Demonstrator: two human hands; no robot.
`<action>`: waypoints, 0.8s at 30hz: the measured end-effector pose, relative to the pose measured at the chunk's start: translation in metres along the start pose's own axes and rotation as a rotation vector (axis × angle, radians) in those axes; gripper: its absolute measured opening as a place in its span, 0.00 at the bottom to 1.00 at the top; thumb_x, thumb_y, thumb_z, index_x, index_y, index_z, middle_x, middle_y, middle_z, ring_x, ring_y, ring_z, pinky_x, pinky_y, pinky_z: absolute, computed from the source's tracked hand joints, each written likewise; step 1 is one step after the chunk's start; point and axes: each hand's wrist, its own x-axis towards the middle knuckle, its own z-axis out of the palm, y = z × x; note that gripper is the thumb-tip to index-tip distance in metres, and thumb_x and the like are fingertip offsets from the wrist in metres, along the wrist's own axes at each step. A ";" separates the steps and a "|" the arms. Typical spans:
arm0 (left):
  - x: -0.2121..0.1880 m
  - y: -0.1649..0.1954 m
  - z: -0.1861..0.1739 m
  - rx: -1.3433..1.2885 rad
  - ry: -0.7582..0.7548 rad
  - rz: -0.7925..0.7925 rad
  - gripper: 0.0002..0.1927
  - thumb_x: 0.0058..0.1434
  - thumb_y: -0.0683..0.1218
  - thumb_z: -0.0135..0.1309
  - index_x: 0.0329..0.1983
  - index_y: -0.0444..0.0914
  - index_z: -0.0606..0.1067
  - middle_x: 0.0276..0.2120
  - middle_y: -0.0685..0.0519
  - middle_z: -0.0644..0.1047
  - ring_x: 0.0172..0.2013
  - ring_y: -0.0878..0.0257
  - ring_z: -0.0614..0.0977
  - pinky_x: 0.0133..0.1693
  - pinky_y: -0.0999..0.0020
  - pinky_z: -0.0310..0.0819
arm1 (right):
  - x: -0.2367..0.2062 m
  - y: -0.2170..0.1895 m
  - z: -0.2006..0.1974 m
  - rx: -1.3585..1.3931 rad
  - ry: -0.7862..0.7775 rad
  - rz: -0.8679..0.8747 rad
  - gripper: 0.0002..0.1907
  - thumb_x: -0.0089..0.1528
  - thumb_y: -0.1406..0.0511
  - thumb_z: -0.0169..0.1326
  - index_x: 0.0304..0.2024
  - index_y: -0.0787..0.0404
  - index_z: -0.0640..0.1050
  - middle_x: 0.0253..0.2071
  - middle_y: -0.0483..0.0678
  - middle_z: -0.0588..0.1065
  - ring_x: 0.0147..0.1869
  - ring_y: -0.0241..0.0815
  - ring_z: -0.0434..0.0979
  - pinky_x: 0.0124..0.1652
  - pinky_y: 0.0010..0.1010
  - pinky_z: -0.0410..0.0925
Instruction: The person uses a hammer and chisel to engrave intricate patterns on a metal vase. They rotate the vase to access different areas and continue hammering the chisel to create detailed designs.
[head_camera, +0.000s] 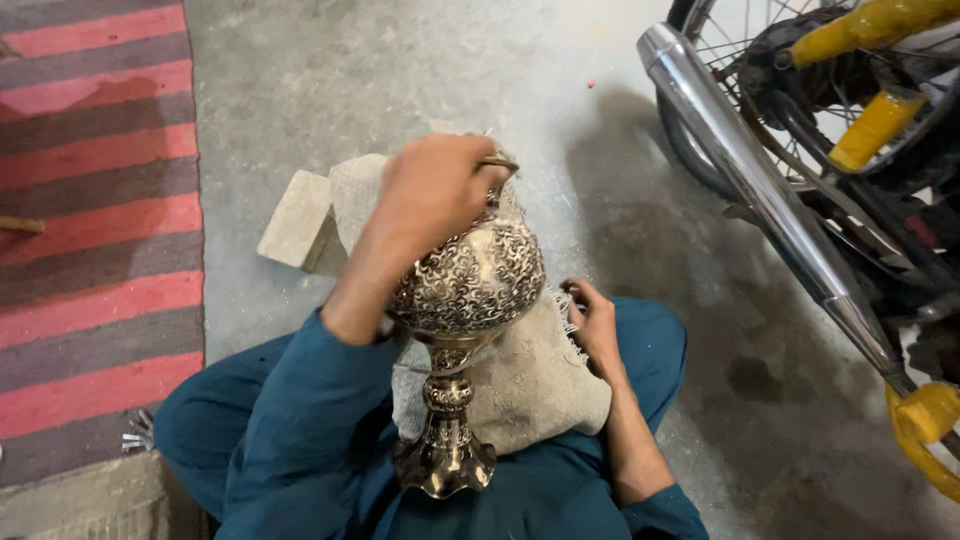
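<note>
Already fully engraved, the ornate brass vessel (467, 285) is lying tilted on a cloth (535, 385), the left hand (435, 190) clenching its top while the right hand (592, 318) is resting loosely curled, grasping nothing visible.

An ornate, engraved brass vase (467, 285) with a round belly, slim stem and flared foot lies tilted across a beige cloth (530, 385) on the lap.

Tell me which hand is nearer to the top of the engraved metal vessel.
Left. The left hand closes its grip over the top of the engraved metal vessel, touching it. The right hand rests lower, beside the vessel's body, on the beige cloth over the lap.
</note>
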 end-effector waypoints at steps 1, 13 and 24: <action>-0.004 -0.012 0.001 -0.060 0.038 0.038 0.14 0.66 0.55 0.56 0.40 0.40 0.81 0.29 0.46 0.79 0.32 0.49 0.80 0.37 0.51 0.71 | -0.001 0.001 0.000 0.005 -0.025 0.070 0.15 0.64 0.74 0.55 0.53 0.61 0.78 0.39 0.55 0.82 0.36 0.40 0.77 0.36 0.30 0.71; -0.005 -0.107 0.046 -0.998 -0.031 0.139 0.11 0.70 0.48 0.56 0.34 0.37 0.75 0.27 0.64 0.71 0.31 0.75 0.69 0.33 0.75 0.63 | 0.005 0.041 0.005 -0.110 -0.170 0.013 0.34 0.51 0.82 0.47 0.59 0.59 0.77 0.31 0.63 0.73 0.32 0.42 0.66 0.35 0.33 0.67; -0.027 -0.101 0.031 -0.835 0.189 0.081 0.12 0.73 0.48 0.54 0.37 0.34 0.75 0.27 0.59 0.72 0.33 0.72 0.70 0.35 0.72 0.65 | -0.003 0.032 -0.003 0.201 -0.299 -0.085 0.23 0.57 0.74 0.55 0.57 0.68 0.76 0.42 0.57 0.84 0.43 0.37 0.80 0.44 0.30 0.73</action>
